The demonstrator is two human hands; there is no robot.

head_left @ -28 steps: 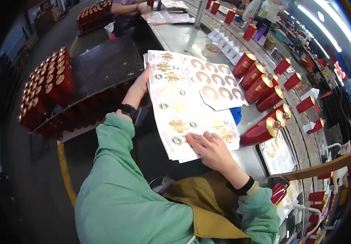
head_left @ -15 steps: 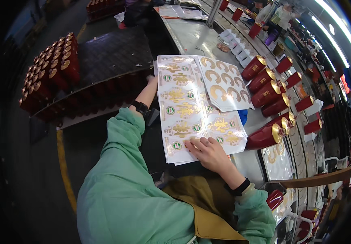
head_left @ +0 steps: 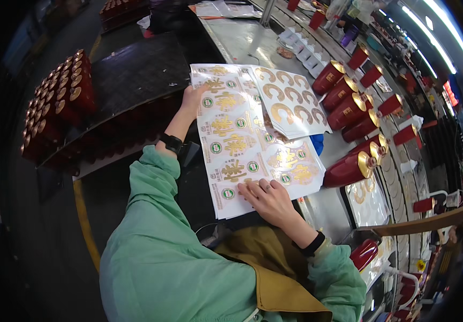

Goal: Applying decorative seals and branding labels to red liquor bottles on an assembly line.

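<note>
A stack of white label sheets (head_left: 233, 159) with gold print and green round marks extends past the bench edge in front of me. My left hand (head_left: 193, 97) grips its far left edge, thumb on top and the other fingers hidden beneath. Bent fingers of my right hand (head_left: 270, 201) press together on the labels by the near edge; the thumb cannot be clearly made out. On the stack's right side lies a smaller sheet (head_left: 290, 104) of gold C-shaped stickers. Something blue (head_left: 317, 144) shows beside the stack.
Red bottles with gold tops (head_left: 348, 111) line the bench at right, next to a conveyor (head_left: 398, 188) carrying more. A white tray (head_left: 307, 56) stands farther back. Many red bottles (head_left: 54, 99) crowd a dark platform (head_left: 140, 70) at left. A brown bar (head_left: 430, 219) crosses the right side.
The label sheets have shifted slightly left with my hands. My left hand shows more now, its thumb over the sheet edge. The right hand stays near the lower labels.
</note>
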